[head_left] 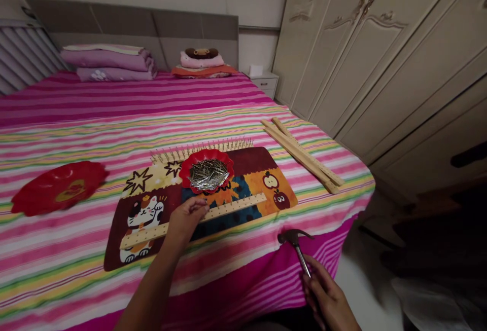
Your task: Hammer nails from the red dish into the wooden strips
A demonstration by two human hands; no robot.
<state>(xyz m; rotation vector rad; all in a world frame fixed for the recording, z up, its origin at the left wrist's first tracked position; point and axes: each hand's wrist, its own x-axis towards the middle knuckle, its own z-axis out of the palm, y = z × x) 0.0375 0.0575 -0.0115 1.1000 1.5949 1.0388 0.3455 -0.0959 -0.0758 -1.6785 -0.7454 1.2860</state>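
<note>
My left hand (189,215) is pinched closed at the middle of a wooden strip (243,204) with rows of small holes. What its fingertips hold is too small to make out. A few thin nails stand in the strip to the right of that hand. My right hand (323,288) is wrapped round the handle of a claw hammer (294,238), its head over the bed's near edge. Just beyond my left hand, a red scalloped bowl (185,170) holds a heap of loose nails (208,174). The strip lies on a patterned mat (247,166) with a cartoon cat.
Behind the bowl lies another strip (203,149) bristling with upright nails. Several bare wooden strips (300,153) are piled at right. A red plate (63,188) lies at left on the striped bedspread (68,242). Folded bedding (108,62) rests by the headboard; wardrobes (342,42) stand at right.
</note>
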